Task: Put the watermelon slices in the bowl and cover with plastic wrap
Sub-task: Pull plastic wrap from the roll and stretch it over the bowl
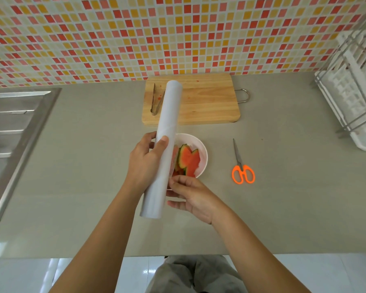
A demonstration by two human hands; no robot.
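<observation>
A white bowl [202, 152] stands on the grey counter, holding several watermelon slices [189, 160] with green rind. Over its left side hangs a long roll of plastic wrap [166, 127], tilted away from me. My left hand [145, 161] grips the roll around its middle, thumb on top. My right hand [193, 195] is at the roll's lower right side, its fingertips pinching at the edge of the film; the film itself is too clear to make out.
A wooden cutting board [207, 102] lies behind the bowl with metal tongs [154, 100] on its left part. Orange-handled scissors [242, 168] lie to the right. A steel sink [11, 134] is at the left, a white dish rack [355, 89] at the right.
</observation>
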